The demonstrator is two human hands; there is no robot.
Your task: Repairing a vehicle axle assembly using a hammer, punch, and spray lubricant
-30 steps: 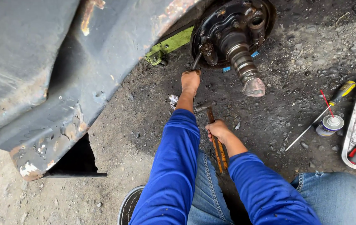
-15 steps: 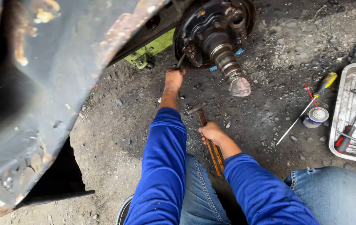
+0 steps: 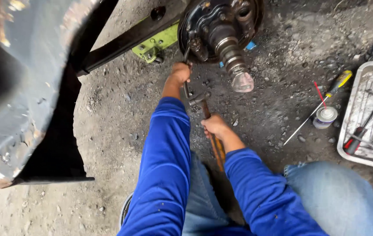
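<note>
A greasy wheel hub (image 3: 221,24) with a protruding spindle hangs at the top centre. My left hand (image 3: 179,74) is closed around a thin metal rod (image 3: 187,89) whose upper end rests against the lower left of the hub. My right hand (image 3: 214,126) grips the wooden handle of a hammer (image 3: 207,114). The hammer's steel head sits just right of the rod, below my left hand. Both arms wear blue sleeves, and my jeans-clad knee shows at lower right.
A dark vehicle fender (image 3: 24,87) fills the left side. A lime-green jack (image 3: 156,43) sits under the frame. On the dirt at right lie a long screwdriver (image 3: 317,105), a small round tin (image 3: 325,117) and a metal tray (image 3: 361,148) of tools.
The view has swung left and closer, so the fender covers less of the hub. My hands hold the same rod and hammer, with the hammer head now nearer the rod.
</note>
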